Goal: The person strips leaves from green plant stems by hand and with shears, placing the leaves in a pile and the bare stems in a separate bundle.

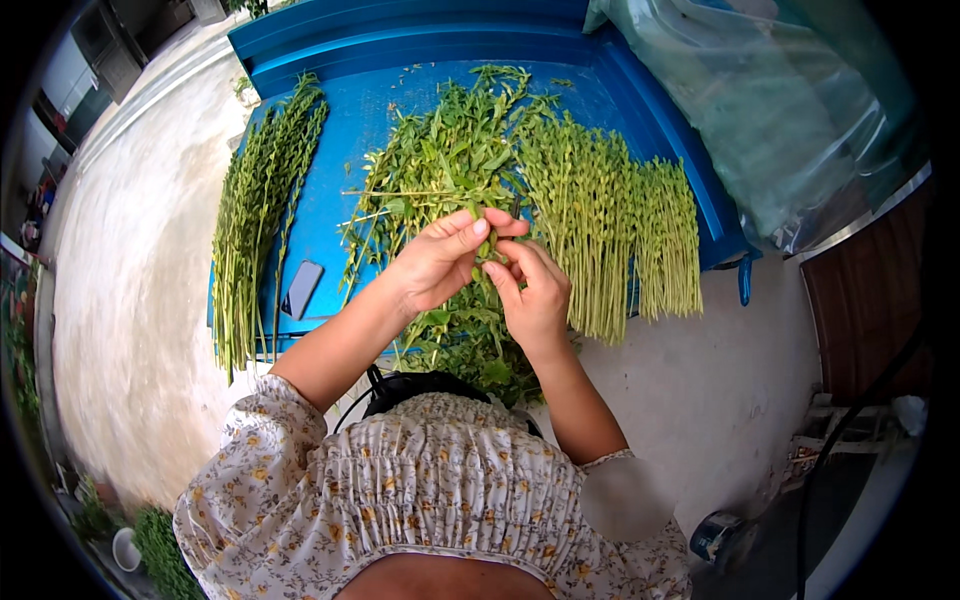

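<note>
Both hands are raised over a blue truck-bed-like platform (350, 130), close together at the middle. My left hand (447, 258) pinches a green podded plant stalk (487, 246) between thumb and fingers. Just to the right and a little lower, my right hand (535, 298) has its fingers curled against the same stalk. Fingers hide part of it. Under and beyond the hands lies a loose heap of leafy green stalks (440, 150), some crossing sideways. More leafy greens (470, 345) hang over the near edge, below my wrists.
Podded stalks (600, 220) lie in a neat row to the right, their bare stems toward me. Another bundle (255, 215) lies at the left edge, near a phone (301, 289). Clear plastic sheeting (750, 110) drapes over the right side. Raised blue walls bound the far and right sides.
</note>
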`<state>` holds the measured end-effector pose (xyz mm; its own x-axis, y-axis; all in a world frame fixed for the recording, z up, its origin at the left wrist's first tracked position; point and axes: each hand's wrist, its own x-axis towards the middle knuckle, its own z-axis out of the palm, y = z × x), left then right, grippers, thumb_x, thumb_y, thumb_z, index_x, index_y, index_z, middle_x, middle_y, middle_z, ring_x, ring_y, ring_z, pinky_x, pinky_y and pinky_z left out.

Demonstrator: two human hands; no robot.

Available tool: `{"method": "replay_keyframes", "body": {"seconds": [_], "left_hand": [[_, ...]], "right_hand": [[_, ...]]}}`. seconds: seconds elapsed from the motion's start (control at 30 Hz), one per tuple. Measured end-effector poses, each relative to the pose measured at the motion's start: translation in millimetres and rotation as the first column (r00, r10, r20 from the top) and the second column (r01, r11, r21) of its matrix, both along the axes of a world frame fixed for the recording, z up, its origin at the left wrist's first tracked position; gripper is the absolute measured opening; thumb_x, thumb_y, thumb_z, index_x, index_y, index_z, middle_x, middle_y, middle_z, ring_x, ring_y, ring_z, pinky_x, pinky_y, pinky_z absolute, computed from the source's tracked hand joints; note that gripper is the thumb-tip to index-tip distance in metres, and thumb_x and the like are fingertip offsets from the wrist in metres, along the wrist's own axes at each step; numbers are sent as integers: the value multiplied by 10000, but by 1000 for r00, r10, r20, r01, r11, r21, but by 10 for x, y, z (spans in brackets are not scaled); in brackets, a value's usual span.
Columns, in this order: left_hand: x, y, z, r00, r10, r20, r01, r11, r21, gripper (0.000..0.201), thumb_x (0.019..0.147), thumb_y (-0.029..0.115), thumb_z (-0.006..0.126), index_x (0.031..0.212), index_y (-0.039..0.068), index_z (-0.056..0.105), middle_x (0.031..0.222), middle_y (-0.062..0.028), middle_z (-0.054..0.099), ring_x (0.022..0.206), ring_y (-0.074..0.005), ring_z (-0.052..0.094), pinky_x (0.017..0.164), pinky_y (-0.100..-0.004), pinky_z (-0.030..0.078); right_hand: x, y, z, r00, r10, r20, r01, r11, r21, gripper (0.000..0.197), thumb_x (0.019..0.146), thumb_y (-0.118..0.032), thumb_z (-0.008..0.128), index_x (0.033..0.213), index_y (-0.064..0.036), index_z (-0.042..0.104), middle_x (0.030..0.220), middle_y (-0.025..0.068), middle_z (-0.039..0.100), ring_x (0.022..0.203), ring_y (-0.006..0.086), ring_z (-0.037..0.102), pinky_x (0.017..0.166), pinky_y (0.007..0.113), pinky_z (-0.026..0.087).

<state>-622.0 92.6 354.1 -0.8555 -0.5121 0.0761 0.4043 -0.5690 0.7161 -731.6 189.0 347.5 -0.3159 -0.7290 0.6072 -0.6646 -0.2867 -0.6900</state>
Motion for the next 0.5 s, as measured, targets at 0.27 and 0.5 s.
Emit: {"method": "replay_keyframes", "body": {"seconds": [0.27,0.5], "left_hand": [[51,-11,28,993,43,107,-51,996,76,190,842,243,554,968,102,570,1038,-50,579,1088,-221,480,885,-463,387],[57,-9,59,997,44,67,-45,999,6,188,844,243,548,965,102,571,1025,-33,589,1179,-248,414,896,-445,377]], "right_hand": [[-45,112,-40,963,27,-266,-64,989,-130,105,690,-31,628,762,-34,551,694,67,518,617,244,531,518,344,407],[-26,70,-47,1000,-10,-26,9,999,-33,138,714,-59,640,821,-36,556,732,78,551,664,264,565,548,335,437]]}}
